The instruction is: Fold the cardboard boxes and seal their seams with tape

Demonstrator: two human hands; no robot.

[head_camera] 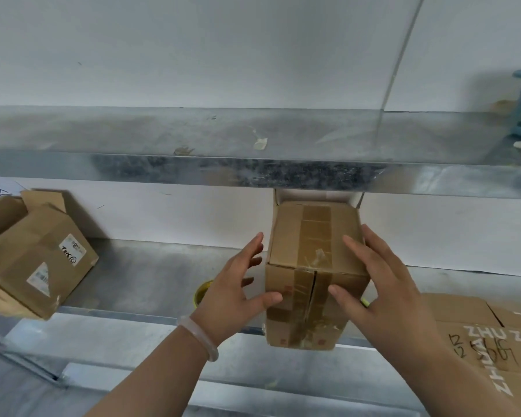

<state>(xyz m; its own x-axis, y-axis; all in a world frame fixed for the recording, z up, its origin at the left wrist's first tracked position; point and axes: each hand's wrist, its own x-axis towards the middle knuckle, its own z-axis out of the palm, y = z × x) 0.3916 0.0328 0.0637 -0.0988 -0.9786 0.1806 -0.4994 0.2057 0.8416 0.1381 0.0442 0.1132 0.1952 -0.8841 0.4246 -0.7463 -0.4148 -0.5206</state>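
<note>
**Both hands bracket the brown, tape-striped cardboard box (313, 245) at the shelf's lip**

The galvanised metal upper shelf (253, 173) runs just above the box, leaving almost no room to lift it. The matching lower metal shelf (151, 275) carries the box, whose near end juts past the front edge towards the person. To the right of the box and a little below it lies a flattened brown cardboard sheet with white lettering (494, 332). Well to its left sits a dented brown carton with white labels (39, 260).

The box's long axis appears to run away from the person, into the shelf. Pale flaps stand up at its far end, though the upper shelf hides whether that end is closed. On the near face a vertical seam gapes darkly through the tape.

The left hand (238, 293) is at the box's left side with its fingers spread wide and nearly straight, and its thumb touches the near face. The right hand (382, 284) lies over the top right edge with its fingers extended, thumb on the near face — neither hand curls into a real grip. Both are equally close, so the coming move is probably a two-handed draw straight back, the only open direction.

Just behind the left hand, left of the box, a yellow-green round thing (202, 291) peeks out — possibly the tape roll. A pale translucent bangle (199, 338) circles the left wrist.
</note>
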